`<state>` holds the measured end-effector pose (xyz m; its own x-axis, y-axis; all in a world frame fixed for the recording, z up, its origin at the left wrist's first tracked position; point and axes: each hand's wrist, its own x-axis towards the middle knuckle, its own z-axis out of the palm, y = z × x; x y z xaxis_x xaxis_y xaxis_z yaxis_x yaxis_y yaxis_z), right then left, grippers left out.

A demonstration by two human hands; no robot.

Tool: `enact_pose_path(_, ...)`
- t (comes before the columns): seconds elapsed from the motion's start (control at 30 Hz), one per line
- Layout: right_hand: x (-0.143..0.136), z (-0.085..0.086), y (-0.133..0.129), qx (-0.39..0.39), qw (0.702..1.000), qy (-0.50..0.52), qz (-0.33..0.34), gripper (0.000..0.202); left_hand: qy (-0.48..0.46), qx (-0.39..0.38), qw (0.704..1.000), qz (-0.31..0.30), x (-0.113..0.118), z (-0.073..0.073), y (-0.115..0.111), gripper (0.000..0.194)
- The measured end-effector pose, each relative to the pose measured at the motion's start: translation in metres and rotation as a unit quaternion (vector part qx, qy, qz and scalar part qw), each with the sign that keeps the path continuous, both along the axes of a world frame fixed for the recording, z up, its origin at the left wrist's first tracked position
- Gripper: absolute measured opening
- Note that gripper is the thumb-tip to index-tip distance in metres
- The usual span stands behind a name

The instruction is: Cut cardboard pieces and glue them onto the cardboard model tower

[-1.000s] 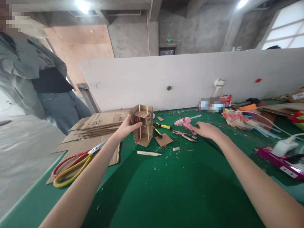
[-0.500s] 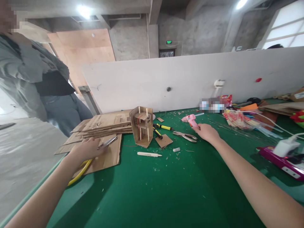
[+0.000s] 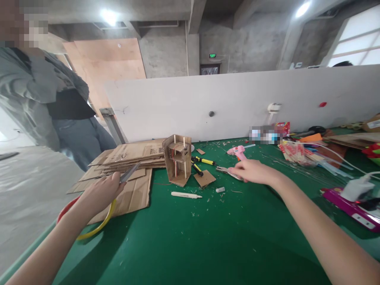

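Note:
My left hand (image 3: 102, 194) is closed round a pair of scissors (image 3: 130, 173) over the cardboard at the left; the metal blades point away to the right, and the yellow and red handle loops show around my wrist. On the table at the right, my right hand (image 3: 252, 172) closes its fingers on a silver hole punch (image 3: 222, 169), covering most of its handles. Just beyond that hand lies a pink glue gun (image 3: 237, 151). Between my hands stands a small cardboard shelf structure (image 3: 178, 160) with wooden stick posts. In front of it lies a white marker (image 3: 186, 195), its cap (image 3: 220, 189) apart from it.
Stacked cardboard sheets (image 3: 139, 150) fill the left back. Yellow-black pliers (image 3: 204, 160) and a cardboard square (image 3: 204, 179) lie mid-table. At the right are bagged sticks (image 3: 293, 153) and a purple power strip (image 3: 350, 209). A person (image 3: 71, 107) stands beyond the left edge.
My right hand has left the glue gun and come nearer to take hold of the hole punch. The scissors in my left hand have turned, their blades tipping up and their handle loops now showing more.

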<state>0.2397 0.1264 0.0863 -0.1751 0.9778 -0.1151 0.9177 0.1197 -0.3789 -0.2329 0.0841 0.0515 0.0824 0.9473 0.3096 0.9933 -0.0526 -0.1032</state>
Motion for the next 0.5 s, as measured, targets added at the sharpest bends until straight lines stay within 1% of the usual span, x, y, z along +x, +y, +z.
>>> enact_pose_path(0.07, -0.023, 0.0, -0.014, -0.02, 0.991, 0.103, 0.081, 0.046, 0.036, 0.02, 0.999, 0.01, 0.013, 0.01, -0.004, 0.027)
enact_pose_path(0.1, -0.036, -0.001, -0.021, -0.035, 0.981, 0.149, 0.118, 0.043, 0.022, 0.031, 0.999, 0.013, 0.021, 0.014, -0.006, 0.026)
enact_pose_path(0.17, -0.06, -0.007, -0.034, -0.067, 0.948, 0.244, 0.195, 0.037, -0.064, 0.07, 0.995, 0.013, 0.038, 0.019, -0.012, 0.024)
enact_pose_path(0.2, -0.072, -0.011, -0.04, -0.097, 0.921, 0.305, 0.224, 0.036, -0.118, 0.099, 0.988, 0.009, 0.048, 0.02, -0.015, 0.023)
enact_pose_path(0.23, -0.083, -0.016, -0.046, -0.135, 0.885, 0.377, 0.238, 0.035, -0.173, 0.138, 0.975, -0.006, 0.058, 0.02, -0.019, 0.022)
enact_pose_path(0.27, -0.093, -0.02, -0.052, -0.164, 0.844, 0.453, 0.235, 0.034, -0.226, 0.174, 0.958, -0.035, 0.071, 0.019, -0.023, 0.022)
enact_pose_path(0.3, -0.103, -0.025, -0.057, -0.185, 0.81, 0.504, 0.237, 0.033, -0.279, 0.203, 0.935, -0.081, 0.085, 0.019, -0.027, 0.021)
enact_pose_path(0.33, -0.111, -0.028, -0.063, -0.2, 0.788, 0.53, 0.243, 0.032, -0.333, 0.218, 0.907, -0.139, 0.1, 0.019, -0.031, 0.021)
enact_pose_path(0.37, -0.118, -0.031, -0.068, -0.208, 0.772, 0.548, 0.247, 0.031, -0.389, 0.213, 0.875, -0.193, 0.117, 0.021, -0.034, 0.02)
enact_pose_path(0.43, -0.127, -0.034, -0.078, -0.222, 0.748, 0.571, 0.254, 0.03, -0.474, 0.174, 0.828, -0.243, 0.153, 0.027, -0.04, 0.018)
enact_pose_path(0.47, -0.129, -0.034, -0.082, -0.233, 0.737, 0.579, 0.258, 0.03, -0.495, 0.148, 0.819, -0.251, 0.17, 0.032, -0.042, 0.017)
enact_pose_path(0.5, -0.13, -0.034, -0.085, -0.244, 0.729, 0.585, 0.259, 0.03, -0.498, 0.127, 0.82, -0.252, 0.186, 0.037, -0.043, 0.017)
